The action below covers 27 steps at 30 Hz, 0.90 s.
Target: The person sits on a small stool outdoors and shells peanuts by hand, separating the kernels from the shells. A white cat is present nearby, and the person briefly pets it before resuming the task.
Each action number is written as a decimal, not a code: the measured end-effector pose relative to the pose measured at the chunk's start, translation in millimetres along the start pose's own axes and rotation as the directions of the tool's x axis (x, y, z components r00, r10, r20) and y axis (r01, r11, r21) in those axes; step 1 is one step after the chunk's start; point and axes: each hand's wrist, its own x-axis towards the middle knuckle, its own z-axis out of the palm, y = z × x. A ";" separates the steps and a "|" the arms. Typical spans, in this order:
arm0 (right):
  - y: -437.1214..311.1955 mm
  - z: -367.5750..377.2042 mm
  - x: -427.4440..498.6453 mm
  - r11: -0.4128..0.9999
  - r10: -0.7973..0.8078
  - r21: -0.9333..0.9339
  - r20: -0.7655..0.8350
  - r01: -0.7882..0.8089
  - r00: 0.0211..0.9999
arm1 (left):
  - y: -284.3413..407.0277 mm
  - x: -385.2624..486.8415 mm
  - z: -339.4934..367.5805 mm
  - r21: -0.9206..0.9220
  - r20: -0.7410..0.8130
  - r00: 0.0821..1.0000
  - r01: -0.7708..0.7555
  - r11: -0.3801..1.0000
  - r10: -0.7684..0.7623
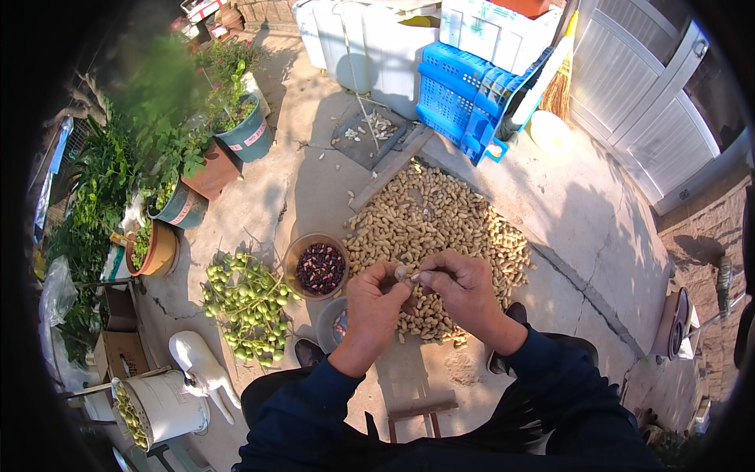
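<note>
Close together in front of me, my left hand (374,307) and my right hand (469,292) pinch a small peanut (415,276) between thumbs and fingertips. The fingers partly hide it. Below them a wide heap of unshelled peanuts (436,218) covers the concrete. Left of the heap stands a round bowl (290,274) holding dark red-purple peanut kernels (320,268). A second, greyish bowl (326,321) with a few pinkish kernels is partly hidden behind my left hand.
Green fruits on stems (250,310) lie to the left, near a white cat (203,369) and a tipped white bucket (168,407). Potted plants (245,133) line the left side. Beyond the heap are a dustpan (360,144) with shells, a blue plastic crate (451,88) and a broom (557,88).
</note>
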 end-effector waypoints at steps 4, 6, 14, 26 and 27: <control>0.8 0.7 0.3 0.986 0.093 0.139 0.003 -0.092 0.996 | -0.8 1.5 -2.6 -0.142 0.036 0.998 0.061 0.988 -0.056; -0.5 0.6 -0.3 0.990 0.063 0.123 0.004 -0.063 0.998 | -1.4 2.2 -3.3 -0.173 0.029 0.996 0.084 0.981 -0.080; -0.6 -2.9 3.8 0.952 -0.199 -0.221 0.081 0.213 0.977 | -0.3 1.1 -6.2 -0.136 0.036 0.996 0.086 0.987 -0.082; 6.5 3.9 -1.1 0.983 -0.028 -0.181 0.011 0.030 1.000 | -1.1 0.1 -6.0 -0.162 0.078 0.992 0.112 0.980 -0.101; 7.2 4.5 -1.1 0.973 -0.103 -0.205 0.009 0.102 0.995 | -1.0 -0.3 -6.4 -0.178 0.081 0.990 0.127 0.976 -0.115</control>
